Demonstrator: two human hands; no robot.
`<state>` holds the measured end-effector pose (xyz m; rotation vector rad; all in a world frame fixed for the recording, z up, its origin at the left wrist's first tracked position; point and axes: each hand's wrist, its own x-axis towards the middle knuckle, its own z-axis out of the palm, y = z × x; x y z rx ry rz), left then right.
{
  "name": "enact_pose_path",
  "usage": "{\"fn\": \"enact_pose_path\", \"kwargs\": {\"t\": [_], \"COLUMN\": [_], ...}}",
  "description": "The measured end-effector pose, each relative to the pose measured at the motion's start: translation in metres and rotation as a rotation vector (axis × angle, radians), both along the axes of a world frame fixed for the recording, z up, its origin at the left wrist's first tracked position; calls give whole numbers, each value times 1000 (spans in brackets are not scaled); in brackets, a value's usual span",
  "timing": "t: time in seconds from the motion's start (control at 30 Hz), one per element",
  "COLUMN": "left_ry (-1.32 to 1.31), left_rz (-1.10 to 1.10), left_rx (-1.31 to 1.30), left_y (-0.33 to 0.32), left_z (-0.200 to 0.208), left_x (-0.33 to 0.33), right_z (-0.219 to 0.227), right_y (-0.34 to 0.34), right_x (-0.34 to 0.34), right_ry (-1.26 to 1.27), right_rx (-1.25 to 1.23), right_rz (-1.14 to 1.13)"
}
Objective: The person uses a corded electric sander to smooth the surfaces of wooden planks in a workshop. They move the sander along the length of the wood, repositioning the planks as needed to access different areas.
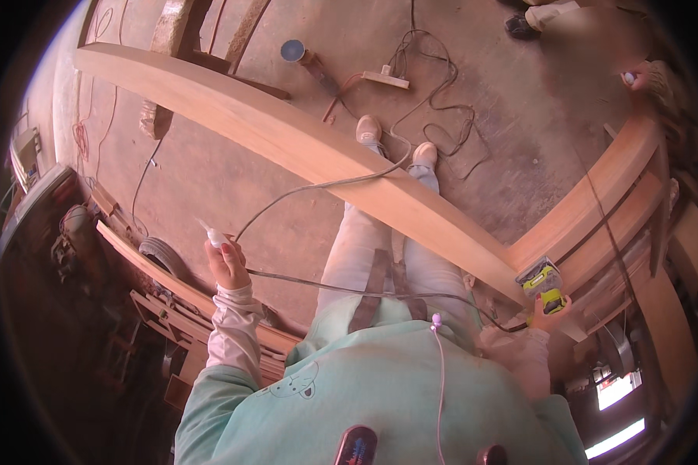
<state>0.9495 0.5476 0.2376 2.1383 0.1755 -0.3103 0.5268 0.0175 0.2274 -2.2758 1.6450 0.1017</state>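
My left hand (229, 267) is closed around a small white bottle (213, 234) with a thin pointed nozzle, held up left of a long pale wooden beam (302, 143). A black cable (329, 184) drapes over the beam, comes to my left hand, then crosses my waist to the right; whether my fingers grip it I cannot tell. My right hand (554, 311) grips a yellow-green and grey power sander (541, 280), at the beam's near right end. There the beam meets a curved wooden piece (597, 198) at an angle.
On the floor beyond the beam lie a power tool with a round blue disc (293, 51), a white power strip (385, 77) and tangled cords (450, 128). Another person's hand (636, 79) shows at upper right. A tyre (163, 257) and wooden lengths (159, 267) lie at left.
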Motion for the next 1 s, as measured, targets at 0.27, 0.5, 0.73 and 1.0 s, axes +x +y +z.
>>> {"fn": "enact_pose_path", "kwargs": {"t": [0.27,0.5,0.73,1.0], "left_ry": [138,207,270,291], "left_rz": [41,65,96,90], "left_rx": [-74,-83,-105,-130], "left_y": [5,6,7,10], "left_z": [-19,-31,-35,-38], "left_x": [11,12,12,12], "right_z": [4,9,10,7], "right_y": [-1,-1,0,-6], "right_x": [2,6,7,-4], "right_ry": [21,56,50,126], "right_rx": [38,56,54,18], "right_rz": [-41,-56,-93,-46]}}
